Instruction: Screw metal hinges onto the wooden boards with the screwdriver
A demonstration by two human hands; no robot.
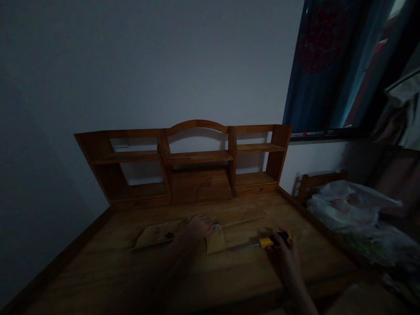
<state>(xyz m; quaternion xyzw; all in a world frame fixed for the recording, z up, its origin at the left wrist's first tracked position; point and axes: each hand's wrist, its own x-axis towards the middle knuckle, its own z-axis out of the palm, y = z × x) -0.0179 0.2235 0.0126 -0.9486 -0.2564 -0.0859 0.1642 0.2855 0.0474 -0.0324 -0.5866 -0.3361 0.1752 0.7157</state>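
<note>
My right hand (286, 247) is closed around the black and yellow handle of a screwdriver (265, 243). Its metal shaft points left, low over the desk. My left hand (199, 226) has its fingers pinched on a small shiny metal piece (216, 226), too small and dark to name exactly. Just below that piece is a flat cardboard piece (215, 241) on the desk. Another, longer piece of cardboard (155, 234) lies left of my left hand, partly covered by my forearm.
The wooden desk (252, 275) has a raised edge on both sides. A wooden shelf unit (200, 156) stands along its back against the wall. To the right, plastic bags (348, 205) sit beside the desk, near a wooden chair back (323, 177). The room is dim.
</note>
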